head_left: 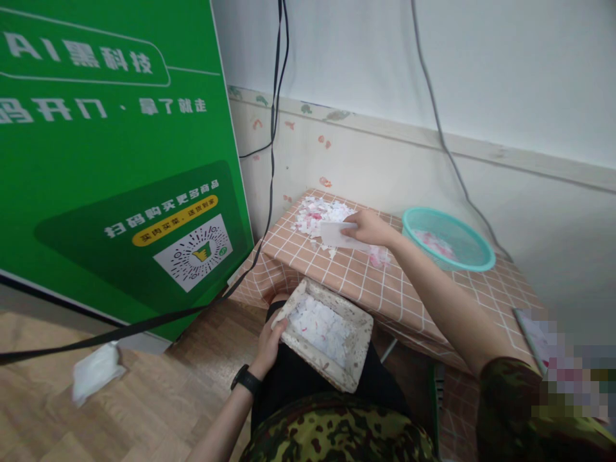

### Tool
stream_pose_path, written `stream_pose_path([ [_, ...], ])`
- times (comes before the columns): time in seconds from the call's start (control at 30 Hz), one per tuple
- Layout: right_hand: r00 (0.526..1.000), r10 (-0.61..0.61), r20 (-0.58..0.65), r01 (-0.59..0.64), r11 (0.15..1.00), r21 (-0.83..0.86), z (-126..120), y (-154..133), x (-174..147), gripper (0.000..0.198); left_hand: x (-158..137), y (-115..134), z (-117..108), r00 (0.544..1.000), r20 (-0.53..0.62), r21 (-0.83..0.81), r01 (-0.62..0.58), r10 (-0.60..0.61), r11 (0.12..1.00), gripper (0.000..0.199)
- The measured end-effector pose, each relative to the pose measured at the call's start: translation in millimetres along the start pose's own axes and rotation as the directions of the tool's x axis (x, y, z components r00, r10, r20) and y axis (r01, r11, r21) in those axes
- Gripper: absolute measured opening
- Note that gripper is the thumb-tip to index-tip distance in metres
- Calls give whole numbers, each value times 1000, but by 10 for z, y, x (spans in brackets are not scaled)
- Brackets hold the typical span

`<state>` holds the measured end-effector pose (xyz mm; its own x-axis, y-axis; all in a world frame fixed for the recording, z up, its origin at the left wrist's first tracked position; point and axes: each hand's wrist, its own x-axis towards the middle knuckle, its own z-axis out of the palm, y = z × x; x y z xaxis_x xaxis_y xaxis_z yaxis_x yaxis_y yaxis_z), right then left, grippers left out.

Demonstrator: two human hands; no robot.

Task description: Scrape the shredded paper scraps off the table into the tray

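Note:
My left hand [271,343] grips the left rim of a pale patterned rectangular basket [359,350] on my lap. Shredded white paper [320,327] with a few pink bits lies inside it. Over the table, my right hand [369,228] is closed on a flat white card [333,235], its fingers at the card's right end. Just behind the card spreads a pile of white and pink paper scraps [317,212]. More pinkish scraps [379,255] lie below my right hand.
The table wears a brown checked cloth [349,276]. A turquoise plastic basin [481,256] with paper scraps stands at its right. A tall green cabinet [120,147] is on the left. Black cables [273,122] hang by the wall, and a white bag [96,372] lies on the floor.

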<state>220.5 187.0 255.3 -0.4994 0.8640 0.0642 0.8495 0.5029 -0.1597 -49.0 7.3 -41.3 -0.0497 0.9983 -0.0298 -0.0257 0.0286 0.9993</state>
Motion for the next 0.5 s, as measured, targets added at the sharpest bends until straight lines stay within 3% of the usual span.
stream_pose_path([
  [0.33, 999, -2, 46, -1, 998, 69, -79, 31, -53, 20, 2, -6, -3, 1000, -9, 13, 23, -22, 1000, 56],
  [0.5, 998, -23, -57, 32, 986, 162, -89, 121, -56, 24, 3, -24, -2, 1000, -15, 16, 10, -9, 1000, 55],
])
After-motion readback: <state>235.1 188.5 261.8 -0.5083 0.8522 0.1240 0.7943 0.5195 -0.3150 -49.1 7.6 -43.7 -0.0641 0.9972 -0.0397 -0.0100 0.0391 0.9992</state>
